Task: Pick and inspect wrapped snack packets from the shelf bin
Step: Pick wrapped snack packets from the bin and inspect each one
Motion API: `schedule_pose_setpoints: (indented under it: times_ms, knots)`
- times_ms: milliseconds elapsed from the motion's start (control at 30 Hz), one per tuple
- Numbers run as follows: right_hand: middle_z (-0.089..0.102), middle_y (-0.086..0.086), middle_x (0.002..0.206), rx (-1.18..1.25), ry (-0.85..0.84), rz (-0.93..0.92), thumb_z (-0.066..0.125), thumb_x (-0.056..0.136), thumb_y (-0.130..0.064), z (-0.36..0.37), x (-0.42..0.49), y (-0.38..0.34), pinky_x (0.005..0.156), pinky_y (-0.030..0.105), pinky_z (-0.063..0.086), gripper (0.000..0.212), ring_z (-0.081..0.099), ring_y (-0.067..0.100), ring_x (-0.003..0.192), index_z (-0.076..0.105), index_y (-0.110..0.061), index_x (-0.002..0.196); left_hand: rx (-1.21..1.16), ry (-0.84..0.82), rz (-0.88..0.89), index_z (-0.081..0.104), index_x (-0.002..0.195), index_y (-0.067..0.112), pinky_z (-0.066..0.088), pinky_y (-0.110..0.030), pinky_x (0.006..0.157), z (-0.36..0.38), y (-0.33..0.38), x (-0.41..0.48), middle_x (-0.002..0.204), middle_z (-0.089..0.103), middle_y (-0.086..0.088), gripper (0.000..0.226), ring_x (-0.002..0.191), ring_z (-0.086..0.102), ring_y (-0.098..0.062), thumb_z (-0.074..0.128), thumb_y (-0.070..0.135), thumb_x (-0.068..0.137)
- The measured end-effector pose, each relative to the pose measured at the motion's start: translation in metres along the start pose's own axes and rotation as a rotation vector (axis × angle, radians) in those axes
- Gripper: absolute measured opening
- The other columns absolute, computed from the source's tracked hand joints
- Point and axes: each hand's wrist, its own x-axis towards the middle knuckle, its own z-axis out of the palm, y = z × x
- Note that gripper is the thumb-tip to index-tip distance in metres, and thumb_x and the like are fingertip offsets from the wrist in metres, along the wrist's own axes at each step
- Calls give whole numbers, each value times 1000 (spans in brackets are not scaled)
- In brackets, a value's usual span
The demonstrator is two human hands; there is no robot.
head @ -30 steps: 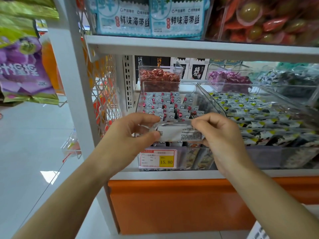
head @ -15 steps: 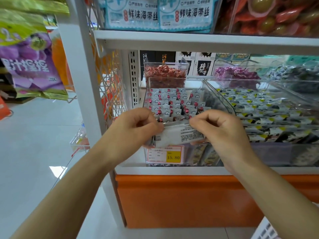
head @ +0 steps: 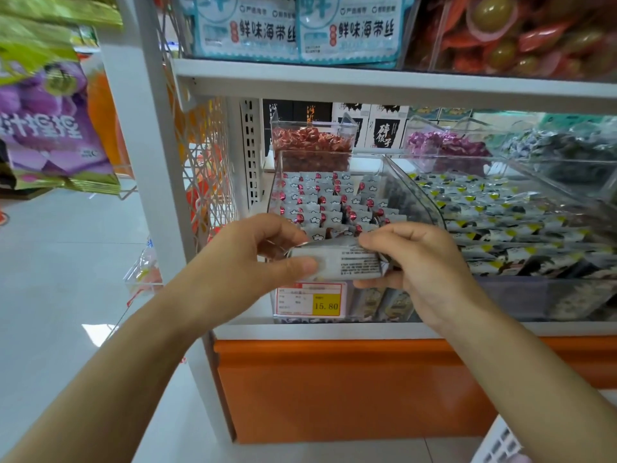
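My left hand (head: 240, 262) pinches the left end of a snack packet (head: 347, 260), thumb under its near edge and fingers curled over the top. My right hand (head: 424, 265) grips the right end the same way, fingers folded round the crimped seal. Between the two hands the packet lies level, its pale back with small black print turned toward me. I hold it in the air just in front of the clear bin (head: 414, 192), above the bin's near wall and apart from its contents.

Inside that bin, rows of packets (head: 327, 202) in silver wrap with red spots stand on edge, filling it toward the far end. On the bin's front, just under my hands, sits a price tag (head: 310, 300) with a yellow patch reading 15.80.

To the right, touching this bin, a wider clear bin (head: 500, 222) holds dark and white packets with yellow corners. Farther back a small clear box of red sweets (head: 312, 145) stands behind my bin, and another box of purple sweets (head: 444, 145) is to its right.

All of these rest on a white shelf (head: 334, 329) with an orange panel (head: 350, 389) below it. The shelf above (head: 367, 81) carries blue and white bags (head: 293, 28). Far left, a purple bag (head: 50, 128) hangs over the pale floor (head: 50, 279).
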Motion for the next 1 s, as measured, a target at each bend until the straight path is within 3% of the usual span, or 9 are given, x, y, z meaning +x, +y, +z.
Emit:
schedule_pose_setpoints:
  times_ms: [167, 300, 500, 600, 733, 833, 867, 933, 1000]
  knots:
    - [70, 18, 73, 29, -242, 266, 70, 61, -13, -13, 7, -14, 46, 31, 57, 19, 69, 28, 66, 68, 2, 74, 22, -3, -9, 67, 97, 28, 53, -40, 87, -1, 0, 0, 96, 69, -1, 38, 94, 64, -13, 65, 46, 64]
    - [69, 17, 82, 53, -334, 328, 65, 63, -10, -22, 13, -16, 50, 34, 58, 20, 67, 28, 75, 67, 3, 77, 24, -17, -7, 67, 97, 27, 52, -41, 87, 0, 1, -1, 97, 68, -4, 38, 95, 64, -16, 65, 46, 64]
    - [72, 16, 82, 105, -253, 220, 65, 66, -19, -17, 14, -3, 50, 27, 57, 27, 70, 22, 70, 70, 2, 83, -8, 38, -55, 67, 93, 23, 56, -40, 82, 2, -3, 2, 88, 72, -1, 28, 86, 68, -15, 63, 42, 73]
    - [73, 11, 94, 212, -280, 99, 68, 67, -21, -9, 11, 1, 65, 23, 57, 34, 70, 20, 83, 70, -5, 97, -93, 157, -94, 68, 87, 17, 58, -25, 70, 3, -6, 5, 81, 73, -1, 12, 78, 70, -14, 64, 27, 83]
    - [75, -2, 89, -15, -150, -86, 72, 68, -16, 0, 10, 6, 64, 21, 56, 36, 70, 13, 73, 67, -17, 104, -88, 257, -91, 68, 89, 17, 58, -22, 68, 8, -5, 7, 77, 72, 1, 13, 71, 70, -11, 61, 28, 86]
    - [72, -4, 81, -102, 56, -150, 70, 79, -19, -1, 15, 4, 66, 36, 60, 26, 68, 11, 64, 68, -13, 104, 251, 414, 72, 64, 105, 20, 48, -16, 78, 9, -5, 15, 93, 66, 13, 25, 82, 61, 2, 54, 37, 88]
    - [70, -6, 77, -124, 121, -180, 69, 81, -21, -3, 18, 2, 67, 40, 60, 19, 67, 11, 61, 68, -17, 99, 396, 455, 139, 62, 115, 19, 46, -22, 84, 7, -4, 19, 102, 64, 10, 33, 94, 58, -4, 53, 37, 89]
    - [68, -8, 78, -173, 219, -242, 67, 84, -23, -5, 25, -2, 68, 41, 59, 7, 66, 11, 57, 64, -27, 90, 638, 386, 194, 57, 125, 16, 39, -38, 99, 5, -2, 33, 121, 61, -2, 39, 115, 50, -21, 52, 34, 91]
    - [66, -5, 83, -219, 278, -267, 65, 86, -25, -6, 33, -5, 67, 39, 58, 6, 66, 10, 56, 61, -25, 91, 847, 196, 141, 54, 128, 18, 25, -46, 111, 6, -1, 50, 129, 57, -5, 38, 125, 43, -24, 47, 36, 94]
